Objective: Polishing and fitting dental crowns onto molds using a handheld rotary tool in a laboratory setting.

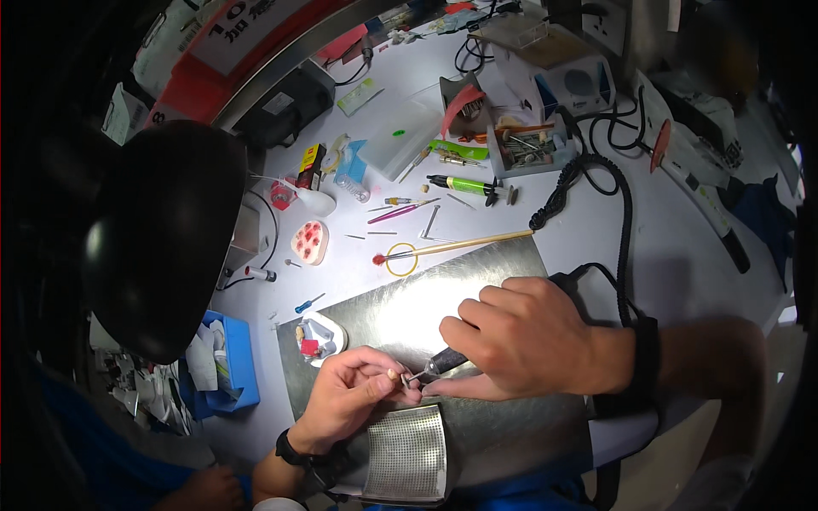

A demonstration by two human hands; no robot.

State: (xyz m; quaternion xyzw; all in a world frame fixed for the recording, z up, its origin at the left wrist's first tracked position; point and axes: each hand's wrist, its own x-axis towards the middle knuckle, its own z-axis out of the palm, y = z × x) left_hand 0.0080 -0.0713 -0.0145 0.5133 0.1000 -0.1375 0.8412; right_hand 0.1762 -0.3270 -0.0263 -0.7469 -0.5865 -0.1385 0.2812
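Note:
My left hand (351, 397) is closed in a pinch on a small cream tooth-like piece (392, 374), likely a dental crown. In my right hand (528, 341) is a dark rotary handpiece (448, 360), gripped with its thin metal tip pointing left to my left fingertips. The fingers of both hands meet, and they partly hide where the tip touches. Under them lies a shiny metal sheet (375, 319). A white dental model (335, 334) with a red part stands on the sheet, beyond my left hand. Just below the hands is a perforated metal screen (406, 451).
A large black lamp hood (166, 238) looms at left, above a blue bin (245, 362). A coiled black cord (629, 247) runs along the right. Farther back lie a long brush (469, 244), a pink-spotted block (309, 243) and a grey bur box (532, 149). Another person's hand (204, 490) shows lower left.

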